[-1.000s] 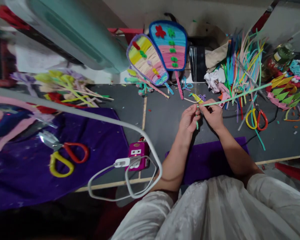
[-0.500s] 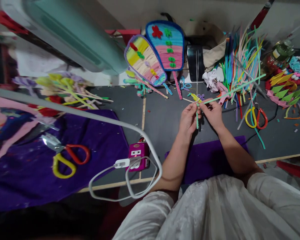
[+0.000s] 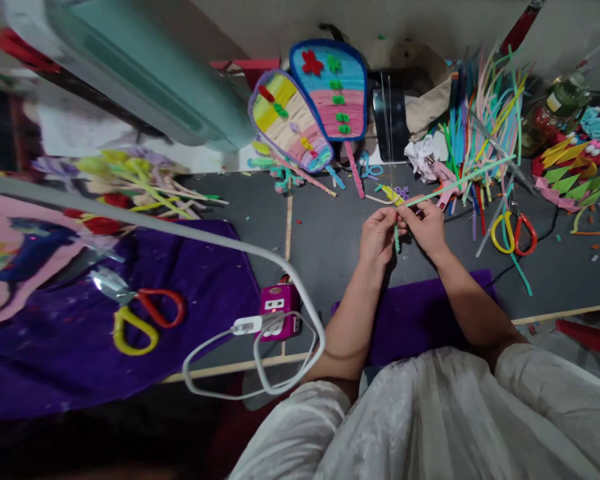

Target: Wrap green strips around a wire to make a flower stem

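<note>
Centre frame: left hand (image 3: 377, 237) and right hand (image 3: 427, 229) both pinch a green pipe cleaner (image 3: 455, 183), likely light, bendy; grip near the fingertips.

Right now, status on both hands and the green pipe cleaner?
Left hand and right hand both pinching green pipe cleaner. Long end slants right over stick pile. Scissors lie clear, right.

Scissors (image 3: 137, 319) lie on a cloth (image 3: 80, 347) at left; another pair (image 3: 515, 235) far right.
</note>
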Demonstrator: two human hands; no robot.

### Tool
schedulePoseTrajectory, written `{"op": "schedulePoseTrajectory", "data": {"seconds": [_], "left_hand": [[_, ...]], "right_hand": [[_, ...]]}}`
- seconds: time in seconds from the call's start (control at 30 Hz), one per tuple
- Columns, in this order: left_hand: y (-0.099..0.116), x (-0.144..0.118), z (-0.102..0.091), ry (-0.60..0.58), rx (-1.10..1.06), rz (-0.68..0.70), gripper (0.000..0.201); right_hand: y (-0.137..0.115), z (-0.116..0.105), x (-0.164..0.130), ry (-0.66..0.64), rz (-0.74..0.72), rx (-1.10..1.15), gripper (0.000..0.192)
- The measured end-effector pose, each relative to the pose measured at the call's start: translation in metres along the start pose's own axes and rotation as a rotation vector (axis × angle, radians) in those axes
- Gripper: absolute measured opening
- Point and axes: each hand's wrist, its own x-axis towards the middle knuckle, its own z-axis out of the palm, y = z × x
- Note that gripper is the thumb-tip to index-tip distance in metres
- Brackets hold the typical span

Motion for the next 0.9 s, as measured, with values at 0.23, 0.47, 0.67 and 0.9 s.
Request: {"op": "schedulePoseTrajectory", "data": {"seconds": [0.23, 0.47, 0.67, 0.9], "left_hand": [[-0.0009, -0.0036, 0.0046, 0.026, 0.07, 0.09, 0.028], [-0.0021, -0.0039, 0.0035, -0.005, 0.119, 0.129, 0.029], [0.0, -0.0048, 0.0055, -0.058, 0.057, 0.089, 0.026], [0.0031, -0.008, 0.0093, -0.009, 0.041, 0.099, 0.025]], "right_hand": [[-0.0037, -0.0011, 0.0021, 0.006, 0.076, 0.121, 0.014], [-0.0035, 0.0012, 0.0031, -0.044, 0.192, 0.354, 0.013], [-0.0027, 0.0001, 0.004, 0.011, 0.117, 0.181, 0.013], [0.0002, -0.0013, 0.0024, 0.033, 0.017, 0.006, 0.016]]}}
